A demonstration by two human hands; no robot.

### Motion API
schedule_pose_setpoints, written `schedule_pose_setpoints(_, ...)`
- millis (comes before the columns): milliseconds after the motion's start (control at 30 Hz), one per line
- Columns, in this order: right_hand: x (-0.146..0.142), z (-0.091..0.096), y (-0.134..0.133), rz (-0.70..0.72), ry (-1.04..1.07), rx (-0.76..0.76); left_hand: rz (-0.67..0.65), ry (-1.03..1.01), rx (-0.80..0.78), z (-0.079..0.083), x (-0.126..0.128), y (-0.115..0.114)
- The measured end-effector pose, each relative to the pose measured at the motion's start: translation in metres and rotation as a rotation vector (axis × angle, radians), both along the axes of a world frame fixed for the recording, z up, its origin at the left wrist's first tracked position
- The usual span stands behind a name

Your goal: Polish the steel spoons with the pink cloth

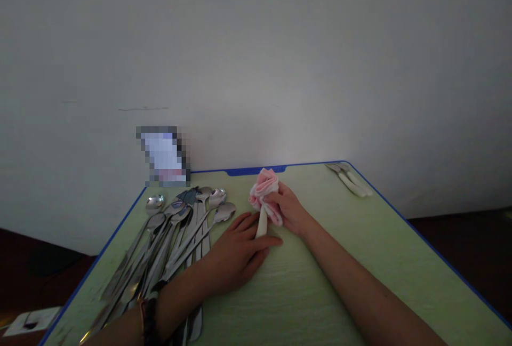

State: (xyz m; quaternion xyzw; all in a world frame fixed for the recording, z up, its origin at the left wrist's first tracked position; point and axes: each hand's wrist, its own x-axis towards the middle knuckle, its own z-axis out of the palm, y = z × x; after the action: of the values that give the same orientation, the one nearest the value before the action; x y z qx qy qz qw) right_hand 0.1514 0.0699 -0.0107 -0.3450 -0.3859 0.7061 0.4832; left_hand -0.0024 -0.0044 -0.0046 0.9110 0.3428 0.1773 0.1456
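Observation:
My right hand [288, 208] is closed on a pink and white cloth [265, 186], which is bunched around the upper end of a white-handled piece of cutlery [262, 222]. The cloth hides its head, so I cannot tell its kind. Low over the table, my left hand [242, 252] grips the lower end of that handle, thumb stretched out to the right. Beside my left hand and under its forearm lies a pile of metal spoons [176, 234] and other long-handled cutlery, heads mostly pointing away from me. At the far right corner rest white-handled forks [349, 179], side by side.
A light green table [344, 260] with a blue edge stands against a grey wall [256, 69]. At its back left corner a pixelated, screen-like device [164, 154] leans upright. A pale flat object [32, 322] lies lower down, left of the table.

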Motion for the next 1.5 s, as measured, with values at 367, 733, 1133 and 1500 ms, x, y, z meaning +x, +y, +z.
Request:
schedule_pose_setpoints(367,0.0005,0.0004,-0.0003,0.051,0.011,-0.018,0.007,-0.021,0.009,-0.0017,-0.0007,0.0000)
schedule_pose_setpoints(733,-0.0025,-0.0017,-0.0004,0.079,0.056,0.013,0.010,-0.001,0.010,-0.0025,-0.0010,-0.0001)
schedule_pose_setpoints(1133,-0.0031,-0.0025,-0.0002,0.052,-0.049,0.054,0.016,0.011,-0.010,-0.0029,-0.0007,-0.0002)
schedule_pose_setpoints(1500,-0.0025,-0.0043,0.0005,0.081,-0.054,0.071,0.010,-0.006,-0.005,-0.0028,-0.0008,0.0002)
